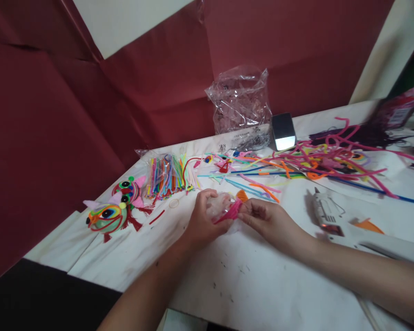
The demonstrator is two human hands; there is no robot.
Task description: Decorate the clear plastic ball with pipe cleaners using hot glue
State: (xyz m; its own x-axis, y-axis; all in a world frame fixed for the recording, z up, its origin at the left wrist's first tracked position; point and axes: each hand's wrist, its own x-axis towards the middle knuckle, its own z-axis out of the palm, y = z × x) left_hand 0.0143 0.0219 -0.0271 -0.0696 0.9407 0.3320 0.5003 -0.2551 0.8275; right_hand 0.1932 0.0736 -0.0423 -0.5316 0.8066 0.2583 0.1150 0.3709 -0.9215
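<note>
My left hand (204, 219) is closed around a pale translucent ball (218, 205) above the white table (262, 285). A pink pipe cleaner (229, 212) is wrapped against the ball. My right hand (266, 219) pinches the pink pipe cleaner's end right beside the ball, fingers pressed together. A small orange piece (242, 195) shows just above the two hands.
Two finished colourful ball figures with big eyes (117, 204) lie at the left. A bundle of cut pipe cleaners (169, 177) and a loose heap of long ones (317, 161) spread behind. A glue gun (326, 212) lies at right. A crumpled clear bag (240, 99) and small grey box (283, 131) stand at the back.
</note>
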